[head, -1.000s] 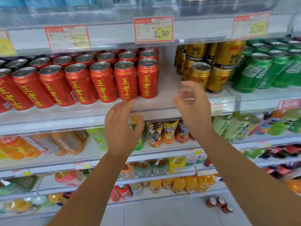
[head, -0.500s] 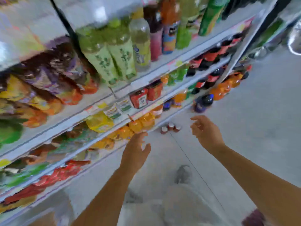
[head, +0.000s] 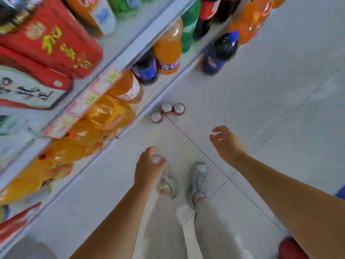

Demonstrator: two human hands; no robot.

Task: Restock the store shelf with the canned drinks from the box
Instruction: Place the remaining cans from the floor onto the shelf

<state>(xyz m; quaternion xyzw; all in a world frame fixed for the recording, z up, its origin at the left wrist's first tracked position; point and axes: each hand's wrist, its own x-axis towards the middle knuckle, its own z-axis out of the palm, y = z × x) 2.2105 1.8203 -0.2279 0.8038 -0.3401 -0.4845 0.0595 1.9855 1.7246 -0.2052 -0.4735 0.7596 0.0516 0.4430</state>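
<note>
On the pale floor (head: 261, 109) beside the bottom shelf (head: 130, 51) stood three cans (head: 168, 112), upright, silver tops facing the camera, clustered so that they touched or nearly touched one another. They sat just in front of the shelf's lower edge, near a thin dark seam that ran diagonally across the floor.

The camera looked steeply down. Two bare forearms reached forward from the bottom of the view. The left hand (head: 149, 169) hung above the person's shoes (head: 197, 182), fingers curled inward; something small and pale showed at the fingertips, though the blur made it hard to say whether that was a held item or the shoe below. The right hand (head: 226, 143) was spread loosely, fingers parted and bent, holding nothing, near the cans but clearly apart from them.

To the left, shelves rose at a slant, filled with orange drink bottles (head: 168, 45), dark bottles with blue labels (head: 220, 53) and red cartons with yellow lettering (head: 56, 38). Light trousers showed between the arms.
</note>
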